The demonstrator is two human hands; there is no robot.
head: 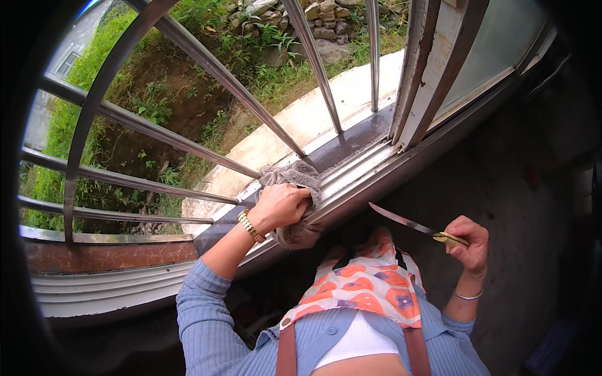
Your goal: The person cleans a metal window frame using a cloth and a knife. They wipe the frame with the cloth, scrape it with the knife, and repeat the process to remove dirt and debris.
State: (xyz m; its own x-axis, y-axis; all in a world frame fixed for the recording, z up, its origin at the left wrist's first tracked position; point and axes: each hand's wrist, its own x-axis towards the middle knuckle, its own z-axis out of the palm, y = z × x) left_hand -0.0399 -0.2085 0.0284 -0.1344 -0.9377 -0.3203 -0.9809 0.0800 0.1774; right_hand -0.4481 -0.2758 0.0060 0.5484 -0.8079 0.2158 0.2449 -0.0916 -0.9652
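My left hand [281,207] grips a grey-brown cloth [291,176] and presses it on the window sill and sliding track [357,174], beside the foot of a metal bar. Part of the cloth hangs over the inner edge of the frame. To the right, my right hand [468,242] holds a knife by its yellowish handle [450,239]. Its narrow blade [400,220] points up and left, towards the track, apart from the cloth. Marks or reflections show on the blade; which of these they are, I cannot tell.
Metal window bars [230,89] rise beyond the sill, with a curved flat band [77,141] across them at left. Sliding window frames [423,75] stand at upper right. Outside are a pale ledge [301,117], plants and stones. A patterned apron [362,286] covers my front above a dark floor.
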